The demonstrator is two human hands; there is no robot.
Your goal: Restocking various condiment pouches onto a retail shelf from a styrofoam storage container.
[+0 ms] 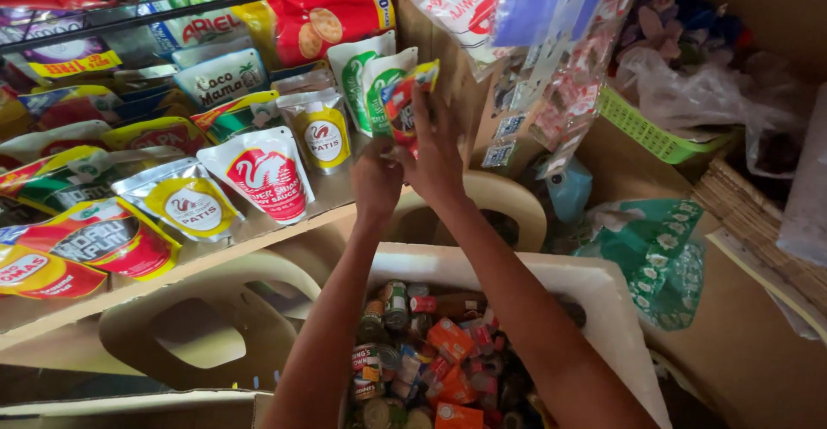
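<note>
Sachet (405, 106) (in the right hand (438, 158)): red, with yellow and blue patches.
Pouches behind the sachet (372, 74): white, green swirl.
Swan pouch (265, 175): white, with a red panel and a white bird figure.
Round-label pouches (185, 201): silver, yellow disc, red-and-white centre.
Leftmost pouches (95, 239): red and yellow, black band.
Cracker bag (332, 15): red, tan biscuits pictured.
Shelf (258, 231): pale tan wood.
Box (594, 287): white walls (cans and packets inside are mixed orange, red, green and silver).
Basket (642, 127): lime green, grid weave.
Bag by the box (663, 252): green, white flower print.
Chair back (508, 192): cream.
</note>
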